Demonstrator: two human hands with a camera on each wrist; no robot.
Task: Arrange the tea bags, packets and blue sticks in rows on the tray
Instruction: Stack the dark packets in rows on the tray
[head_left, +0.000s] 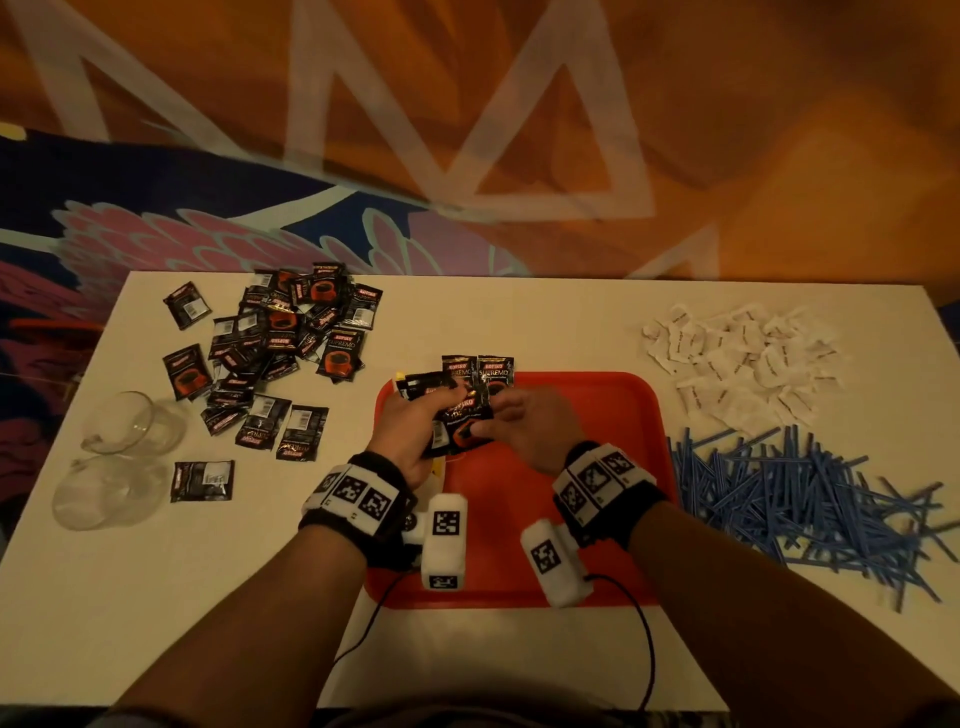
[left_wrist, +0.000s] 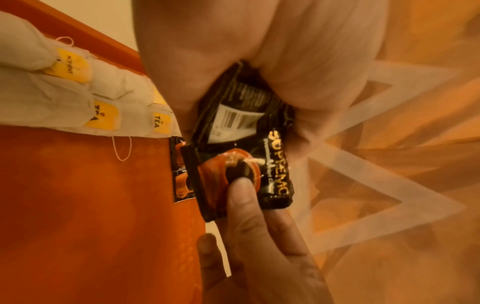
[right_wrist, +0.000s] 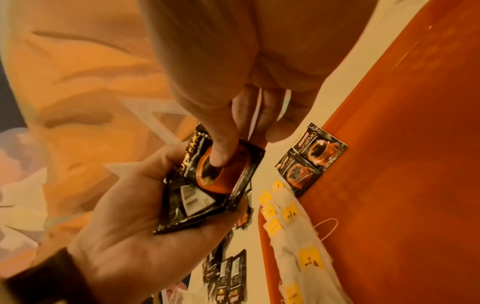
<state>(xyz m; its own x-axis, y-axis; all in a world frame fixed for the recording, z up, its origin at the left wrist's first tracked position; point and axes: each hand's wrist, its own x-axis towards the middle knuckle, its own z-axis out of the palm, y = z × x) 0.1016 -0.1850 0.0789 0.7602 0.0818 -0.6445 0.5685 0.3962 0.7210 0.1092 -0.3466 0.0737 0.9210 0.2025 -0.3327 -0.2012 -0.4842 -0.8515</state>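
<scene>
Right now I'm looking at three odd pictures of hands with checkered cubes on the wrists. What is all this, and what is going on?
No robot here: a person works with bare hands and wears three cameras. The wide picture comes from a head camera looking down; the two close-ups come from cameras strapped on each wrist, beside the checkered marker blocks.

On the white table sits a red tray. To its left lie a heap of black coffee packets and two glass cups; to its right, white sachets and a pile of blue sticks.

The left hand grips a small stack of coffee packets, and the right hand pinches the top one, perhaps to lay it down. Two packets already lie side by side at the tray's far edge, and tea bags line its left edge.
</scene>
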